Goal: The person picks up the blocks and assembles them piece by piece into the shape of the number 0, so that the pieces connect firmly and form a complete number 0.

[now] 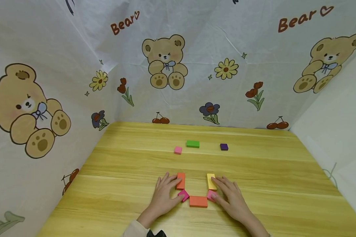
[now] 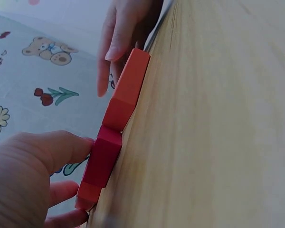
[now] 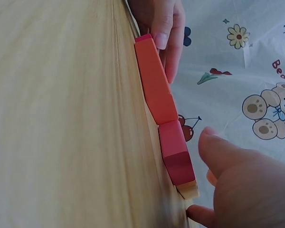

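In the head view, my left hand (image 1: 165,195) lies over the left side of a U-shaped row of blocks. Its thumb touches a magenta cube (image 2: 104,154), which is turned at an angle, and its fingertips rest at an upright-lying orange-red block (image 1: 181,181). Across from it, my right hand (image 1: 232,198) has its fingertips at a yellow block (image 1: 211,182). Its thumb is close by a pink cube (image 3: 173,137), with a small gap showing in the right wrist view. Between the two cubes lies another orange-red block (image 1: 198,201), lengthwise from left to right.
Farther back on the wooden table (image 1: 270,171) lie a light pink cube (image 1: 178,150), a green block (image 1: 192,144) and a dark purple block (image 1: 223,146). A white bear-print cloth (image 1: 192,95) hangs behind the table and along its left side.
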`<move>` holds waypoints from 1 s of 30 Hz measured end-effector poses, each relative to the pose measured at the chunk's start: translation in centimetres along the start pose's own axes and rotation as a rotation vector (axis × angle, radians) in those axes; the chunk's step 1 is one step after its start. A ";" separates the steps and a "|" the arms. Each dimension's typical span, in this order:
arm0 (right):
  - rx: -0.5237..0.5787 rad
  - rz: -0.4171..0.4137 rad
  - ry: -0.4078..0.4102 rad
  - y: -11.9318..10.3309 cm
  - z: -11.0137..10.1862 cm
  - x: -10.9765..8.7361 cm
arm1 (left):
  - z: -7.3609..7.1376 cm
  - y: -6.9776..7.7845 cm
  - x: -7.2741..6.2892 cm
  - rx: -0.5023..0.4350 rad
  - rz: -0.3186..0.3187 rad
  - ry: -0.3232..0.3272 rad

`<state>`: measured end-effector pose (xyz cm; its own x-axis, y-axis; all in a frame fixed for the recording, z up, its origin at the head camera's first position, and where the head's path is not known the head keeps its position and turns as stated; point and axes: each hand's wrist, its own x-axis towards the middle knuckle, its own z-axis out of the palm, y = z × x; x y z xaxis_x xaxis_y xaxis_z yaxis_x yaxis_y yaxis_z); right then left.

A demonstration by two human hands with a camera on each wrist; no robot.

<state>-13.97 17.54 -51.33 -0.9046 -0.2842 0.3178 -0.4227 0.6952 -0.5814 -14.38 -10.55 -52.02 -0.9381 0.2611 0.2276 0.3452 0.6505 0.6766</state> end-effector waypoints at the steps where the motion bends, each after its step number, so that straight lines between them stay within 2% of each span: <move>1: 0.005 0.006 -0.002 0.0 0.0 0.0 | 0.0 0.0 0.0 0.001 0.001 0.000; 8: 0.036 0.038 -0.025 -0.1 -0.8 0.7 | -0.1 0.0 0.1 0.000 0.008 0.008; 13: 0.051 0.056 -0.039 0.0 -2.8 2.6 | 0.0 0.0 0.0 0.001 0.006 0.012; 19: 0.015 0.007 0.064 1.9 -5.8 7.7 | 0.0 -0.1 -0.1 0.009 0.015 0.019; 22: -0.006 0.029 0.100 3.4 -7.2 10.6 | 0.0 -0.2 -0.2 0.010 0.002 0.016; 26: -0.037 0.129 0.051 5.7 -8.2 13.5 | 0.1 -0.3 -0.2 0.017 0.003 0.009; 30: -0.053 0.206 -0.025 7.7 -8.1 15.4 | 0.1 -0.2 -0.2 0.020 0.012 0.012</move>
<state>-30.68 23.87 -44.83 -0.9729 -0.1487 0.1771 -0.2259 0.7741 -0.5914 -14.30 -10.67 -52.26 -0.9340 0.2608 0.2442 0.3571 0.6615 0.6594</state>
